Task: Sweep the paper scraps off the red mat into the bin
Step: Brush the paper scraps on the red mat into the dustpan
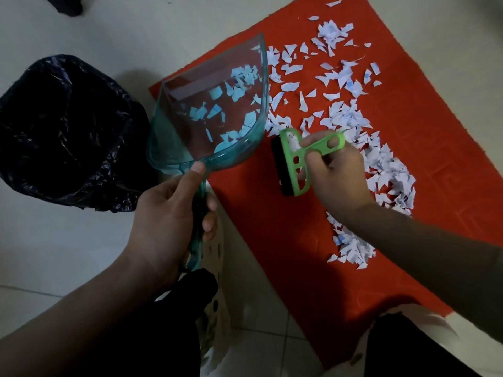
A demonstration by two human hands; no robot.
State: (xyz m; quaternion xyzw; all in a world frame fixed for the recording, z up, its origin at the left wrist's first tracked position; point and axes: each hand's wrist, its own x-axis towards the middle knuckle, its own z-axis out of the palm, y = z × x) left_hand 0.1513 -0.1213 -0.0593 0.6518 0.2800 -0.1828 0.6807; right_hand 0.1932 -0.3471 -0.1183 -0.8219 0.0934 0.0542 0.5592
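The red mat (275, 229) lies on the floor with several white paper scraps (386, 161) spread over its upper and right parts. My left hand (166, 224) grips the handle of a clear teal dustpan (190, 148), lifted and tilted above the mat's left edge, with several scraps inside it. My right hand (337, 172) holds a green hand brush (296, 161) with a black strip, low over the mat just right of the dustpan. The bin (54, 131), lined with a black bag, stands left of the mat.
Pale tiled floor (68, 240) surrounds the mat. A light perforated shoe (217, 311) and dark trouser legs (174, 336) are at the bottom, by the mat's lower edge. A dark object (68, 4) sits at the top left.
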